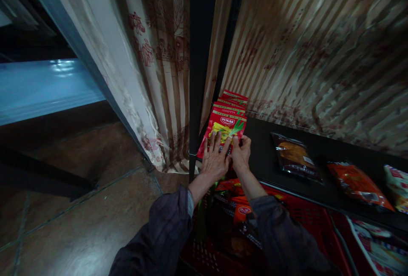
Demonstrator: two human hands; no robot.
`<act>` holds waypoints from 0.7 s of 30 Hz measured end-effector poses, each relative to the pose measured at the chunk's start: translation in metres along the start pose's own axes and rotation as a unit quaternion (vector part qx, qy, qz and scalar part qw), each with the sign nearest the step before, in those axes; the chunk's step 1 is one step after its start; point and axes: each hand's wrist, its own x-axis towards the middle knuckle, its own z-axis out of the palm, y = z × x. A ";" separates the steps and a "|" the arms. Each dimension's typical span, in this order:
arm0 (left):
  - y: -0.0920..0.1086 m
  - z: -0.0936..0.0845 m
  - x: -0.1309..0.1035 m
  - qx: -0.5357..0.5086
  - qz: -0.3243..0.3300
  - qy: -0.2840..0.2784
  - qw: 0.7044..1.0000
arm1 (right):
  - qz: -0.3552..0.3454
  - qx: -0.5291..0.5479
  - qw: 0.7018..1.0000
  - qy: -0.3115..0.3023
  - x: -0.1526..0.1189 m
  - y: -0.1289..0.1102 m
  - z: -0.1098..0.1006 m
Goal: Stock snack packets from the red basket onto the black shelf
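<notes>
Several red food packets (227,123) with yellow strips and green stalks pictured on them lie overlapped in a row at the left end of a black shelf (259,140). My left hand (216,157) lies flat on the front packet, fingers spread. At that packet's lower right corner is my right hand (241,153), its thumb on top and its fingers curled at the edge. The undersides of the right fingers are hidden.
Right along the shelf lie a dark packet (295,155), an orange packet (358,182) and a white one (397,186). Below my arms stands a red basket (306,216) holding more packets. A black post (202,55) and patterned curtains (159,55) border the shelf.
</notes>
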 end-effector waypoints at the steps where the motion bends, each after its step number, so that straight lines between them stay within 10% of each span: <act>1: 0.000 0.000 0.001 -0.001 0.000 0.000 1.000 | -0.002 0.001 1.000 0.002 0.000 0.001 0.000; 21: 0.001 0.005 0.003 -0.007 -0.046 0.024 0.999 | -0.034 -0.037 0.997 -0.053 0.005 0.000 0.001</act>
